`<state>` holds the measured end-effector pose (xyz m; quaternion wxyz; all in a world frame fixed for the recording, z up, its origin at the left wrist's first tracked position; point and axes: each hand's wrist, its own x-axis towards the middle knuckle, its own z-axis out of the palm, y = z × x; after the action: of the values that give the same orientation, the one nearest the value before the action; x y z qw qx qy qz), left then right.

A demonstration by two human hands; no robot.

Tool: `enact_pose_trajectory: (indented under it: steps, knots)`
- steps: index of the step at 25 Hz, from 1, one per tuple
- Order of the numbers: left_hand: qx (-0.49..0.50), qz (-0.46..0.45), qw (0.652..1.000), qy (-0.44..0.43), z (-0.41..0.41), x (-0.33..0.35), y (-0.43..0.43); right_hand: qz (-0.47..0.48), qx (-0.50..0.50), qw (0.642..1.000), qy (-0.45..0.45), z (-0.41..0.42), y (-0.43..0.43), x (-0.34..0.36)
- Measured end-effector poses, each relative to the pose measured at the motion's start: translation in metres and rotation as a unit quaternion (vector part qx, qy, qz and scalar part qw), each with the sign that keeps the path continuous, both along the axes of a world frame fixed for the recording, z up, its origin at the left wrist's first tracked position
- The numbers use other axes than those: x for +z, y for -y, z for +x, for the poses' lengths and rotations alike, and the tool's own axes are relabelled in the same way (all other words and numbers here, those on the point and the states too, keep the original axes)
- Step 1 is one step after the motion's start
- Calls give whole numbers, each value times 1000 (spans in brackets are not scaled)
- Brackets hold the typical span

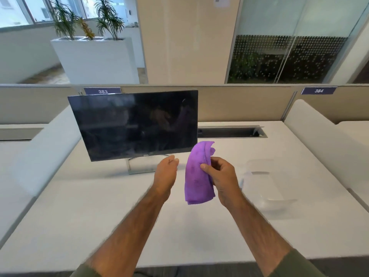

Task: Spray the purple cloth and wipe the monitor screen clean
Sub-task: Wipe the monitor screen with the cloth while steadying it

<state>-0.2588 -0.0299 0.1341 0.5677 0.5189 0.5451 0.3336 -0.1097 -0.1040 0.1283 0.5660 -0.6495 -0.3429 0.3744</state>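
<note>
A soft, fuzzy-textured purple cloth (197, 172), folded into a long hanging strip, is held up above the middle of the smooth white desk (79, 216), just right of the lower right corner of the flat, thin-framed monitor (135, 124). The right hand (221, 176) pinches the cloth near its middle, thumb across the front and fingers curled behind, wrist turned inward. The left hand (165, 172) is just left of the cloth, apart from it, palm down with fingers relaxed and holding nothing, in front of the slim silver metal stand (139, 166). The monitor's glossy black screen is dark and shows dim reflections. Near right on the desk lies a blurred clear plastic container (265, 188). Behind runs a beige fabric partition (239, 104); far left stands a white box planter (95, 58) with spiky green plants.
</note>
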Motion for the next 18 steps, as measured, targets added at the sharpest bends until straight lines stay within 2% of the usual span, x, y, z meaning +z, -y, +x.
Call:
enact_pose_trajectory:
  steps: [3, 5, 9, 13, 17, 18]
  knots:
    - [-57, 41, 997, -12, -2, 9, 23, 14, -20, 999, 39, -21, -1, -7]
    - [-101, 33, 994, 20, 2, 16, 32, 32, -26, 998, 47, -36, 0, -8]
    - [-116, 32, 991, 58, 4, 31, 32, 74, -17, 994, 74, -63, -4, -13]
    - [-101, 34, 992, 63, -20, 33, 3, 150, 32, 967, 203, -81, -22, -21]
    - [-126, 16, 991, 32, -52, 36, -37, 112, 42, 948, 295, -120, -67, -27]
    - [-135, 16, 990, 22, -61, 39, -45, 125, 45, 948, 288, -132, -76, -23]
